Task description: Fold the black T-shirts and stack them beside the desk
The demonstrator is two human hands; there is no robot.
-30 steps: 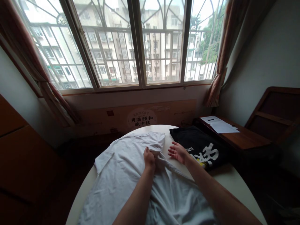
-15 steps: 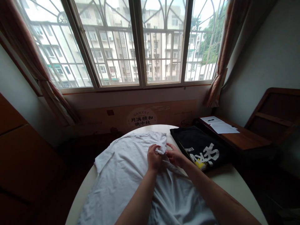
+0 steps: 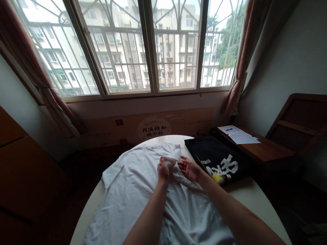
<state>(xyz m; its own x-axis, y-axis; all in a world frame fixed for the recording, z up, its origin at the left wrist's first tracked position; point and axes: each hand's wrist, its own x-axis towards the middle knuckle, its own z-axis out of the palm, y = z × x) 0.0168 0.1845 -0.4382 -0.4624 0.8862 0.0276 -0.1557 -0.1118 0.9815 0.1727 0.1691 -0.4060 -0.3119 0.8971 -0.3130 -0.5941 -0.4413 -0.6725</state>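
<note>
A white T-shirt (image 3: pixel 133 183) lies spread over the round table (image 3: pixel 88 214), one sleeve out to the left and its right side rumpled. My left hand (image 3: pixel 164 170) is closed on a fold of the shirt near its upper right part, lifting the cloth a little. Just right of it, my right hand (image 3: pixel 190 168) is open, palm turned up and to the left, its fingertips close to the sleeve cloth; I cannot tell whether they touch it. A folded black garment (image 3: pixel 214 156) with white and yellow print lies to the right of my hands.
To the right stands a brown wooden side table (image 3: pixel 273 151) with white papers (image 3: pixel 242 136) and a dark pen on it. Behind it leans a wooden-framed panel (image 3: pixel 298 126). A barred window (image 3: pixel 176 61) and a printed banner (image 3: pixel 122 127) are beyond the table.
My left hand has moved slightly left, drawing the held cloth into a taut fold. My right hand has come off the cloth, its fingers opening and the palm turning upward.
</note>
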